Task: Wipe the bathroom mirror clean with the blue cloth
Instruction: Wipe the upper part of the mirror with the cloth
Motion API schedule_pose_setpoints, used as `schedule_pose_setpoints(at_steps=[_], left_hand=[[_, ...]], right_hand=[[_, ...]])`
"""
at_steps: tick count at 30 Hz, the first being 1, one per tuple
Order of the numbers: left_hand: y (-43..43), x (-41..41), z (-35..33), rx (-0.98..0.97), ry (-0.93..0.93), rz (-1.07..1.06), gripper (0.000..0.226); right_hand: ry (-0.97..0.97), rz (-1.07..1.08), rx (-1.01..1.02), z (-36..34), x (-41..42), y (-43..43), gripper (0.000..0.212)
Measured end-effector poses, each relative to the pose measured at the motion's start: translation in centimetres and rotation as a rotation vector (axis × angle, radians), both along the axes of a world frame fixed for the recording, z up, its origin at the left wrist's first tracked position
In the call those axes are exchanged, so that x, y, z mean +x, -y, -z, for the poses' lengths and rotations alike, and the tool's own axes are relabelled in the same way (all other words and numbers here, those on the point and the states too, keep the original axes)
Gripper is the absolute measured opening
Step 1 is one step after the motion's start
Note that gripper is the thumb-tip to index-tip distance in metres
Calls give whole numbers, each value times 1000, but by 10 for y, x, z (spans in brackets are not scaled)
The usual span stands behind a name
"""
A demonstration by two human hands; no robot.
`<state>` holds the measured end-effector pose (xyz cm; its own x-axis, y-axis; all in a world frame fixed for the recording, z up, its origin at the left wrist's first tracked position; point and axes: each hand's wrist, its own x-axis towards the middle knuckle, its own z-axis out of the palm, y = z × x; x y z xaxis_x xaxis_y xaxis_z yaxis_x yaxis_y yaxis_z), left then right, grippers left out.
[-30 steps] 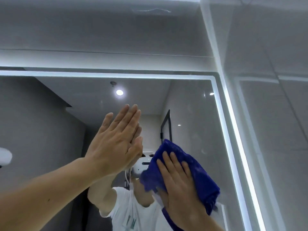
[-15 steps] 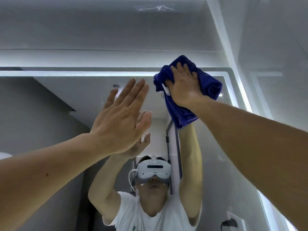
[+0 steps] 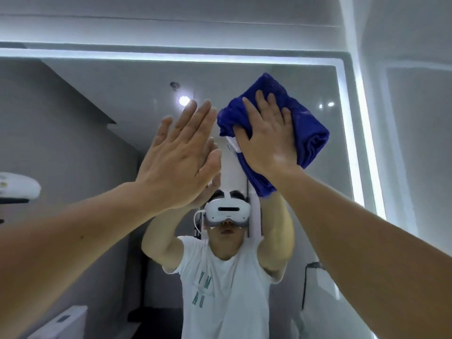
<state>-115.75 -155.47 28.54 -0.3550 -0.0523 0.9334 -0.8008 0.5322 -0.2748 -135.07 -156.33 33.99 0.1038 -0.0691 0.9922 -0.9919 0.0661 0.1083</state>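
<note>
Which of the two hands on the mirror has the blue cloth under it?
The right hand: its spread fingers press the folded blue cloth against the lit-edged mirror. The left hand lies flat on it, bare.

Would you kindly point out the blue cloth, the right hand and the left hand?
blue cloth [image 3: 308,133], head view, bunched fold beside the fingers.
right hand [image 3: 269,143], head view, back of the hand.
left hand [image 3: 178,160], head view, back of the hand.

both hands flat on mirror [image 3: 318,204], right hand [image 3: 267,140] over blue cloth [image 3: 305,133]
</note>
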Motion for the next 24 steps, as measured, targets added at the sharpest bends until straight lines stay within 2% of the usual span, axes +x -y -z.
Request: schedule_pose_setpoints(at_steps=[10,18,24], left_hand=[[13,1,87,26,51,6,64],[17,7,118,21,103,55,66],[14,6,143,88,117,115,67]], right_hand=[[-32,-48,34,172,2,-2,57],[-25,-5,43,280,0,4,63],[-35,4,46,357,0,7,62]])
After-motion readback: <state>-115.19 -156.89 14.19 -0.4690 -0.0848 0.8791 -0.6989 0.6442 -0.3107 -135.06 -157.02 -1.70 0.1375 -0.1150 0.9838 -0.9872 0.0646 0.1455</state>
